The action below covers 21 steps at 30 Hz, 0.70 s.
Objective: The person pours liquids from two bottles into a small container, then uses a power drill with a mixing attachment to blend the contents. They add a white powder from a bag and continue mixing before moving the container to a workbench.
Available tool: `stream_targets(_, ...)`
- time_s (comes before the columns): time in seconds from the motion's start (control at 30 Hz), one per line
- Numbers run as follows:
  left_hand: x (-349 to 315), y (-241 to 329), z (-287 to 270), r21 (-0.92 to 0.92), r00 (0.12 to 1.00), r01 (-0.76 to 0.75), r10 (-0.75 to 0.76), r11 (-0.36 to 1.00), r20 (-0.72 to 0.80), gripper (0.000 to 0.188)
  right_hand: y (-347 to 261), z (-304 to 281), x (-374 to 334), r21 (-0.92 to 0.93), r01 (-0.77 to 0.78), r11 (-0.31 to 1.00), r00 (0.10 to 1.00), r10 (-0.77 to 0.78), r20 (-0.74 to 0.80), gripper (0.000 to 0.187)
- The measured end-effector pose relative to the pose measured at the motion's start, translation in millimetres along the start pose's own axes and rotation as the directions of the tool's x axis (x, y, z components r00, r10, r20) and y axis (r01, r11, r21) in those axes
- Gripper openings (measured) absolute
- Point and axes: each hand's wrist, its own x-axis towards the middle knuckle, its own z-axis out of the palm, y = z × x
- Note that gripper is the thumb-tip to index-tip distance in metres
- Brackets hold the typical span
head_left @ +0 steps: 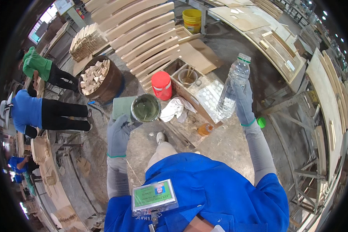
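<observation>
Both hands are gloved in grey and stand well apart, each clamped on an object. The left hand [118, 135] grips a grey-green can [121, 108] from its near side; the can is tipped, its round mouth facing right and showing a dark green interior. The depth of any contents cannot be told. The right hand [242, 101] is wrapped around a clear plastic bottle [230, 89], held near upright with a slight lean, a green ring at its neck. The bottle's fill level cannot be determined.

Between the two hands, a red container [161, 87] with a pale band stands beside a compartmented wooden box [176, 64]. A clear cup [186, 80] with thin sticks in it sits in the box. A white cloth [174, 109] lies near the can, and a small orange-brown jar [205, 129] is below the bottle.

Beyond, curved wooden slats [143, 38] lie in a row, with a yellow bucket [192, 22] to their right. At left, a round bin [108, 87] holds wood offcuts [94, 77]; two co-workers, one in green [38, 63] and one in blue [27, 108], stand near it
</observation>
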Motion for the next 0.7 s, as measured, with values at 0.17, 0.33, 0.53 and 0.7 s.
stream_targets(0.17,24,-3,-37,-0.052,0.995,-0.003,-0.002,0.999,-0.098,0.029,42,63,61,-0.098,-0.038,0.994,0.999,0.038,-0.006,0.049)
stream_targets(0.33,84,9,-83,-0.057,0.988,0.056,-0.064,0.997,-0.143,0.028,111,139,137,-0.329,0.018,0.944,0.997,-0.043,-0.069,0.061)
stream_targets(0.53,149,36,-142,-0.08,0.971,0.114,-0.128,0.99,-0.204,0.031,195,197,197,-0.518,-0.07,0.852,0.988,-0.01,-0.151,0.064)
stream_targets(0.7,209,45,-174,-0.085,0.966,0.178,-0.19,0.98,-0.173,0.031,235,228,222,-0.541,-0.018,0.841,0.987,-0.072,-0.145,0.063)
